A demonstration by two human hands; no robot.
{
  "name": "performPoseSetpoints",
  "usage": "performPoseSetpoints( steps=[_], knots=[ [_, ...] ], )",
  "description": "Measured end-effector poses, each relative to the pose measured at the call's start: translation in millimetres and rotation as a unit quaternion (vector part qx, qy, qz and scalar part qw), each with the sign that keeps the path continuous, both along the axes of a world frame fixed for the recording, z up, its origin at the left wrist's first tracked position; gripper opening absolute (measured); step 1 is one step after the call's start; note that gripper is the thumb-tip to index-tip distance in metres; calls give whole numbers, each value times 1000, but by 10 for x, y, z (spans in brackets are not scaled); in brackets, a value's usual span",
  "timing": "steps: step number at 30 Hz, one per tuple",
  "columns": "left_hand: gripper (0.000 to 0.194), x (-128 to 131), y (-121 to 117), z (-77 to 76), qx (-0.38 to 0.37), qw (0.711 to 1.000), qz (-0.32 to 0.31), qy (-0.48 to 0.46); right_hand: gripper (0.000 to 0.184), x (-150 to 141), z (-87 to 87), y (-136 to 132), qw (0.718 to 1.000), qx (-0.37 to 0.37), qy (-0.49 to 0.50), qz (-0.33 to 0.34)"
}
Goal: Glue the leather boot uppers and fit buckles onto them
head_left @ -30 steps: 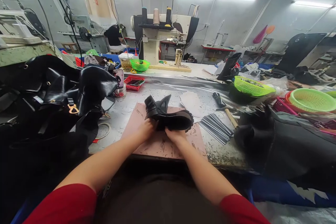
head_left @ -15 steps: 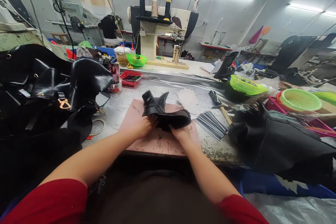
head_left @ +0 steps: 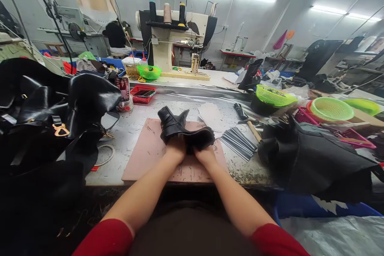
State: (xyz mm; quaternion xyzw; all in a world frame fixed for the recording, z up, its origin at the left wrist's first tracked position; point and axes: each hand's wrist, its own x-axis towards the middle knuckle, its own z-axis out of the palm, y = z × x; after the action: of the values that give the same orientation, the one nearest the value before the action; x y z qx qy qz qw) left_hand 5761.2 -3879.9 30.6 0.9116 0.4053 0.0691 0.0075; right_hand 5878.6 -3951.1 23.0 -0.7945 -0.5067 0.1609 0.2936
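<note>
A black ankle boot (head_left: 172, 124) with straps round its shaft lies tilted over the pink board (head_left: 141, 144), its toe to the right. My left hand (head_left: 177, 147) is closed on the boot's underside near the heel and middle. Closer to the toe, my right hand (head_left: 205, 155) grips the sole's lower edge, its thumb against the sole. The boot hides most fingertips of both hands. Just right of the board lie a fan of grey striped strips (head_left: 238, 143) and a hammer (head_left: 253, 129) with a wooden handle.
Black leather pieces with buckles (head_left: 60, 128) are heaped at left, and a dark leather pile (head_left: 324, 160) at right. Behind the board stand a sewing machine (head_left: 177, 36), a red tray (head_left: 144, 95) and a propped phone (head_left: 123, 89). Green baskets (head_left: 274, 97) stand at right.
My left hand has shifted right, farther under the boot, toward my right hand. The boot has tipped slightly, showing less of its flat sole. The whole view has swung a little to the right.
</note>
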Motion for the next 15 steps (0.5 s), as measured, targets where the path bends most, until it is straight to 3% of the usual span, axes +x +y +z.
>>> performPoseSetpoints(
  steps=[4, 8, 12, 15],
  knots=[
    [39, -30, 4, -41, 15, 1000, -14, 12, 37, 43, 60, 18, 1000, 5, 5, 13],
    [47, -137, 0, -18, 17, 999, -47, 16, 30, 228, 273, 16, 999, -10, 7, 52],
    [47, -369, 33, -39, 28, 996, -80, -6, 3, 389, 443, -68, 995, -24, -11, 99],
    [48, -586, 29, -96, 44, 991, -119, -49, 8, 379, 421, -112, 990, -40, -5, 134]
  ],
)
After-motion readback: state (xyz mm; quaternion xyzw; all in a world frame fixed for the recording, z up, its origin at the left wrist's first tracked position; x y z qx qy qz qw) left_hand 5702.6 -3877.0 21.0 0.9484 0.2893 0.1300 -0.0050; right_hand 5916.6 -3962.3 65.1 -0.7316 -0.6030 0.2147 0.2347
